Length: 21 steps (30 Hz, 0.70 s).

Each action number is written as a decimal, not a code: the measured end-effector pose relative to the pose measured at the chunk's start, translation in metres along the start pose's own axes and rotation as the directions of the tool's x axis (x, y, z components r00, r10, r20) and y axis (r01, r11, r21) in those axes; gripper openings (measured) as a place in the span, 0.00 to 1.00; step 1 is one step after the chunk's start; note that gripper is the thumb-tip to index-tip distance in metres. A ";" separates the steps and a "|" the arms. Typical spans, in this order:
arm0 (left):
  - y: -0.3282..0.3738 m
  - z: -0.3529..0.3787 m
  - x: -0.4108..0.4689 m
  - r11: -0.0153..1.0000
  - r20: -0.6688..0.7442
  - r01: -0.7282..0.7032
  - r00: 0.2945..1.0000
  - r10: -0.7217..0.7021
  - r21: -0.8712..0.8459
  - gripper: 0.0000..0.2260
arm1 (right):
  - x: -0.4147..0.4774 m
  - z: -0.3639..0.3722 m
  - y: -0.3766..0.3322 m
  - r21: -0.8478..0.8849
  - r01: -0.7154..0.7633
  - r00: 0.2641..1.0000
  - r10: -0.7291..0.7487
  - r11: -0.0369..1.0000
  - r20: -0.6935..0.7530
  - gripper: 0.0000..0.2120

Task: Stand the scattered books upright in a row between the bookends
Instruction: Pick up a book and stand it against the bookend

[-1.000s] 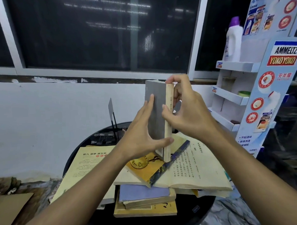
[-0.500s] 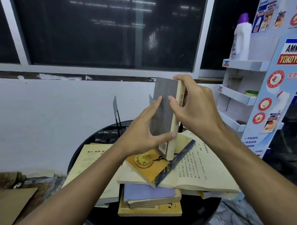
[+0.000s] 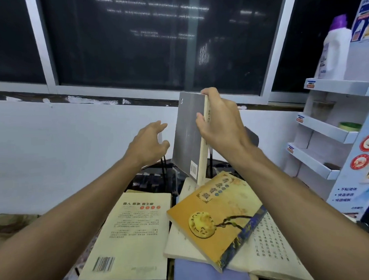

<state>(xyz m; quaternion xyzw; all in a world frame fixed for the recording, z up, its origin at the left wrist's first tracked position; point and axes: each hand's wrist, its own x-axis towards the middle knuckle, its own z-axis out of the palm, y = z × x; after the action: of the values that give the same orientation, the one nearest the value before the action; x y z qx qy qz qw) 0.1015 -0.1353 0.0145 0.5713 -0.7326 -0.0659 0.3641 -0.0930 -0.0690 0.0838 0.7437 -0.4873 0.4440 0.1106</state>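
My right hand grips a grey-covered book by its spine, holding it upright above the far side of the table. My left hand hovers open just left of it, fingers spread, next to a thin black bookend that is mostly hidden behind the hand. A second dark bookend shows behind my right wrist. Scattered flat below are a cream book, an orange book, an open book and a lilac book.
The books lie on a round black table against a white wall under a dark window. A white cardboard display shelf with a white bottle stands at the right.
My left hand has let go of the grey book and moved left, opening. My right hand carried the book farther back, toward the bookends, and my view came closer to the table.
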 end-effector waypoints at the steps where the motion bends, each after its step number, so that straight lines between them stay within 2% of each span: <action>1: -0.006 0.001 0.005 0.999 0.023 0.023 0.999 -0.024 0.031 0.29 | 0.005 0.010 0.002 -0.012 -0.004 1.000 0.004 1.000 0.010 0.21; 5: -0.023 0.009 0.017 0.995 0.086 0.048 0.995 -0.056 0.083 0.29 | 0.019 0.048 0.015 -0.072 -0.044 0.998 0.046 0.996 0.034 0.17; 8: -0.033 0.016 0.020 0.997 0.108 0.047 0.993 -0.053 0.058 0.28 | 0.023 0.073 0.023 -0.054 -0.086 0.995 0.089 0.995 0.045 0.17; 14: -0.037 0.023 0.019 1.000 0.070 0.022 0.997 -0.021 -0.016 0.26 | 0.021 0.111 0.033 -0.045 -0.102 0.993 0.104 0.994 0.060 0.18; 17: -0.037 0.024 0.017 1.000 0.066 0.018 0.998 -0.016 -0.025 0.26 | 0.018 0.121 0.033 -0.114 -0.087 0.992 0.096 0.990 0.082 0.19; 21: -0.041 0.022 0.016 0.999 0.078 0.023 0.997 -0.021 -0.025 0.27 | 0.012 0.135 0.033 -0.006 -0.094 0.992 0.094 0.996 0.088 0.20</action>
<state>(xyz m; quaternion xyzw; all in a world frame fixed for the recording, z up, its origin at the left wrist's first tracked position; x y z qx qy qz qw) 0.1190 -0.1707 -0.0154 0.5715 -0.7390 -0.1014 0.3420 -0.0440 -0.1734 0.0053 0.7388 -0.5265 0.4151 0.0686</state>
